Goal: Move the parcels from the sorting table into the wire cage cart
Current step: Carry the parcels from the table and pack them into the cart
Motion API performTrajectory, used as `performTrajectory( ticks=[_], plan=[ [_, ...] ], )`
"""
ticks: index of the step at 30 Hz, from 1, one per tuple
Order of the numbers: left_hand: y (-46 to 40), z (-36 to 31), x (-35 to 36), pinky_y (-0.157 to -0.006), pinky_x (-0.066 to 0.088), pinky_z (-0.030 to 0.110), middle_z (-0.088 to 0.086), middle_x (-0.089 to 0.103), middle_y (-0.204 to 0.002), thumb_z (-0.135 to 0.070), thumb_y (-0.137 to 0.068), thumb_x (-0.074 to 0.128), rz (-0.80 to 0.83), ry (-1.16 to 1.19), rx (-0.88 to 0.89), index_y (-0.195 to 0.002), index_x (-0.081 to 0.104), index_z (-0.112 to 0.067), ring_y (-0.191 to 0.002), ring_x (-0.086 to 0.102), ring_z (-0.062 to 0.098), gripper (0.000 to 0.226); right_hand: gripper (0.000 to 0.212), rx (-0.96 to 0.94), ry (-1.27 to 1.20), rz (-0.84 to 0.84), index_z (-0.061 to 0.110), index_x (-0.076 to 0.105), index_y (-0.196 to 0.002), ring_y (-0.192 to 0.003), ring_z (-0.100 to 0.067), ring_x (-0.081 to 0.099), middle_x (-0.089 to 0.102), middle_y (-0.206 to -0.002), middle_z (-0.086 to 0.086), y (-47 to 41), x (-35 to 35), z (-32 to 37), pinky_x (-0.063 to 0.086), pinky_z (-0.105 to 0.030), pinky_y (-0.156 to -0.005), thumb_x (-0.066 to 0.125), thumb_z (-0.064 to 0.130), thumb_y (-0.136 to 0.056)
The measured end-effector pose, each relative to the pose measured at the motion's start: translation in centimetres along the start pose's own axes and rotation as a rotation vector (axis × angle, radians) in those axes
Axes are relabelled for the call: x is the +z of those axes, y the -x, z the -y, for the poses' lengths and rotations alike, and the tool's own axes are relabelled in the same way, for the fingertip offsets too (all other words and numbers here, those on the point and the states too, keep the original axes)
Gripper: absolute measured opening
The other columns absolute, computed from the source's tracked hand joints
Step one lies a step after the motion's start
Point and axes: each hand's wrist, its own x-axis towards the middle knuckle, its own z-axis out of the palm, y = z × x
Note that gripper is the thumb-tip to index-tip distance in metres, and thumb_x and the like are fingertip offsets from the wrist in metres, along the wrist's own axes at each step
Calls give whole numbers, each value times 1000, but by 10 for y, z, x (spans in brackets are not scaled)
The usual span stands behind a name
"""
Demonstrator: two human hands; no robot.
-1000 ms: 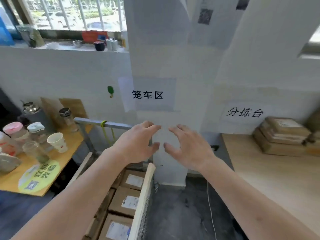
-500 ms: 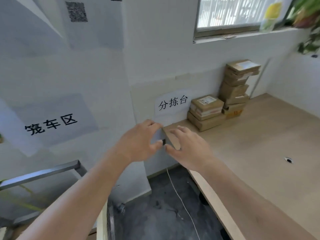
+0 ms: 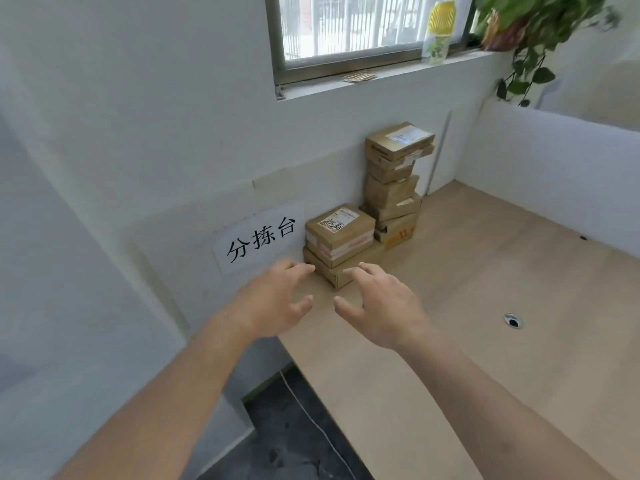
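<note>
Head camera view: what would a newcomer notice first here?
Two bare hands, left hand and right hand, reach with open fingers toward a short parcel stack on the wooden table. Behind it a taller parcel stack leans against the wall, beside a paper sign.

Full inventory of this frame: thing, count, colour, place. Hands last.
short parcel stack: brown cardboard, table's back left by the wall
tall parcel stack: brown, count unclear, right of the short one
sorting table: one, light wood
paper sign: one, white, black characters, on wall
bottle: one, yellow top, windowsill
plant: one, green, top right
cable hole: one, in the tabletop
left hand: open, reaching toward short stack
right hand: open, beside it
</note>
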Motion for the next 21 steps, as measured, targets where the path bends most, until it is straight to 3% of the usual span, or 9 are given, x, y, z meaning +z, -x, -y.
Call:
performTrajectory(
  ticks=[15, 21],
  plan=[
    [-253, 41, 10, -105, 47, 38, -4, 49, -149, -40, -98, 62, 80, 48, 178, -153, 46, -28, -132, 52, 20, 58, 64, 285, -32, -88, 30, 43, -152, -137, -26, 48, 37, -160, 0, -198, -13, -70, 47, -42, -105, 51, 60, -96],
    [-349, 57, 15, -99, 50, 41, -3, 49, -142, -44, -98, 59, 151, 6, 233, -152, 43, -32, -125, 55, 24, 58, 72, 426, -39, -181, 28, 33, -158, -145, -35, 38, 18, -169, -12, -290, -29, -90, 42, -46, -110, 54, 57, -96]
  ],
)
